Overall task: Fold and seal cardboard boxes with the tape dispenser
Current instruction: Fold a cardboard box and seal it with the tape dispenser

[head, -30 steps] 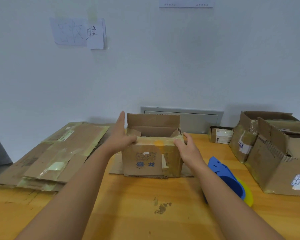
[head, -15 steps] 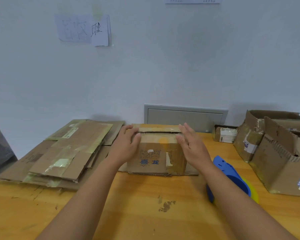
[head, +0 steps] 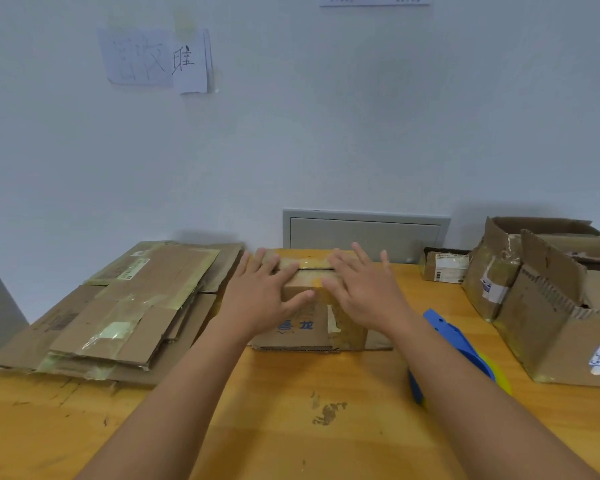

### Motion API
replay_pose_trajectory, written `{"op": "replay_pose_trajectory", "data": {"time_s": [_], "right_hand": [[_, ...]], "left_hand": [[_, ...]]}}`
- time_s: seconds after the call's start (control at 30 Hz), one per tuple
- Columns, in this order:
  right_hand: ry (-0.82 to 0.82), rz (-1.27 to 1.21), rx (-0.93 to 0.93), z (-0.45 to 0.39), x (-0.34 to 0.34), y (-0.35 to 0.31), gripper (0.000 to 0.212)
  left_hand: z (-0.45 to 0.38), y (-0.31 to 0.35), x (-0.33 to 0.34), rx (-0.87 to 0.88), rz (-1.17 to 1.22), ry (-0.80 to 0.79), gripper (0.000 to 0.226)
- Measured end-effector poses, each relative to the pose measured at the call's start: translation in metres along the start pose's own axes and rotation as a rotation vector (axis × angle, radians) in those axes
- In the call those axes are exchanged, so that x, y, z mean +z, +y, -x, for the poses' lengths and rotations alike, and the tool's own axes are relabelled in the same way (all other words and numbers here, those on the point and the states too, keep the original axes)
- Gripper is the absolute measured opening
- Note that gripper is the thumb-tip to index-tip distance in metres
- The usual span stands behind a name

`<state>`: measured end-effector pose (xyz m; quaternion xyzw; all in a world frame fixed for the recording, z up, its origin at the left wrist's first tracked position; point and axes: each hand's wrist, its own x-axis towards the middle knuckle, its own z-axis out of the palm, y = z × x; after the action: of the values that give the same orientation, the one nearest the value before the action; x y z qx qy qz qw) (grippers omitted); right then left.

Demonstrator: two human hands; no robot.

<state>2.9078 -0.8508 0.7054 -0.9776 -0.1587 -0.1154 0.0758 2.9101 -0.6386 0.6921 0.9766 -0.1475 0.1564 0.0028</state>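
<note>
Flaps, upright a second ago, now lie flat under spread left hand [head: 262, 299] and right hand [head: 362, 296]; box [head: 309, 327] awaits tape dispenser [head: 454, 344] beside right forearm.

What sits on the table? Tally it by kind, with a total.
Centre box: 1
Small labelled box: 1
Open boxes, right: 2
Flattened cardboard stack: 1
Tape dispenser: 1
Total: 6

Orange wooden surface [head: 291, 427], scuffed near the front edge. Toward the left edge, stack of flattened cardboard [head: 125, 306]; at the back middle, small closed box [head: 309, 327]; tape dispenser [head: 454, 344] right of it; open boxes [head: 548, 306] along the right edge.
</note>
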Motion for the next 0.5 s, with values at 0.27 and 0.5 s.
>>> {"op": "replay_pose_trajectory", "data": {"time_s": [0.27,0.5], "right_hand": [[-0.13,0.139,-0.088,-0.0055,0.0002,-0.0062,0.073],[-0.13,0.139,-0.039,-0.0064,-0.0038,-0.0083,0.08]], "left_hand": [[-0.0042,0.0056,-0.0022,0.081,0.003,-0.059,0.082],[-0.0035,0.0057,-0.0004,0.025,0.051,-0.075,0.08]]}}
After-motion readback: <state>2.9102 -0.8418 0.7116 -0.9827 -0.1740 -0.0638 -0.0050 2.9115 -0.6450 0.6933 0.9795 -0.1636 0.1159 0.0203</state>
